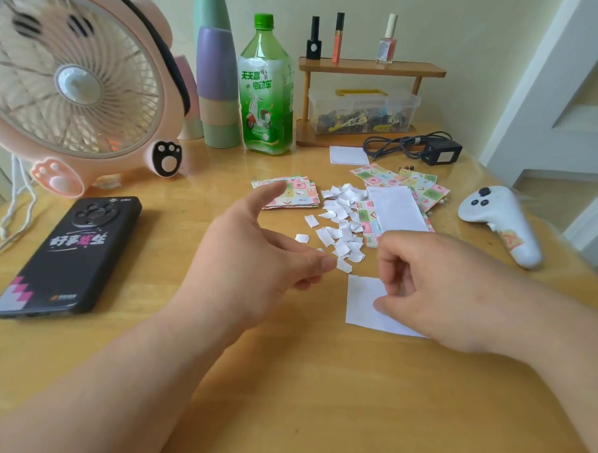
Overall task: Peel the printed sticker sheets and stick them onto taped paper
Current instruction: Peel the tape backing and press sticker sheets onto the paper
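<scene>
Above table (318, 381) | left hand (255, 262) hovers, fingers loose, empty | right hand (442, 294) on paper (359, 297), fingers curled, grip unclear

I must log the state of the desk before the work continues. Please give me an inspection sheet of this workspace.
Surface: wooden table, light brown.
Job's things: sticker sheets in a stack, with more to the right; a heap of white scraps between them; white paper near the front.
Clutter: phone, fan, bottle, stacked cups, shelf with nail polish, plastic box, controller.
Hands: left hand open, holding nothing; right hand holds the white paper, fingers curled.
Cables: black cable with charger; white cord by the fan.
Surroundings: wall behind, door at right.
</scene>
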The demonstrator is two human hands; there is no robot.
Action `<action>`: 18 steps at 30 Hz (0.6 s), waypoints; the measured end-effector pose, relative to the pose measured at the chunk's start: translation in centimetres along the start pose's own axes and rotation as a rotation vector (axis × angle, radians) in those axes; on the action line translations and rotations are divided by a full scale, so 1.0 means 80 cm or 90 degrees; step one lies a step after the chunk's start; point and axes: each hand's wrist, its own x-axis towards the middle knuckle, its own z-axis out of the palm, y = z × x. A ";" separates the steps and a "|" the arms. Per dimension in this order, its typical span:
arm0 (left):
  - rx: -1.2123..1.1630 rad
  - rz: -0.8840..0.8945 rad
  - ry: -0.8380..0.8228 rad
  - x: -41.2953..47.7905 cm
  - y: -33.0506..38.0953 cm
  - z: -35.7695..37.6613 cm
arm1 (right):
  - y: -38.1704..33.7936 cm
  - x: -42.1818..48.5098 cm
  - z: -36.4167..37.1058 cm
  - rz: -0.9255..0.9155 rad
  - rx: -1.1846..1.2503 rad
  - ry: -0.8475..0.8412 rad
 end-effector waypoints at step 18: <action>0.068 0.046 -0.059 -0.001 -0.014 0.008 | -0.011 -0.004 -0.009 0.092 -0.105 -0.059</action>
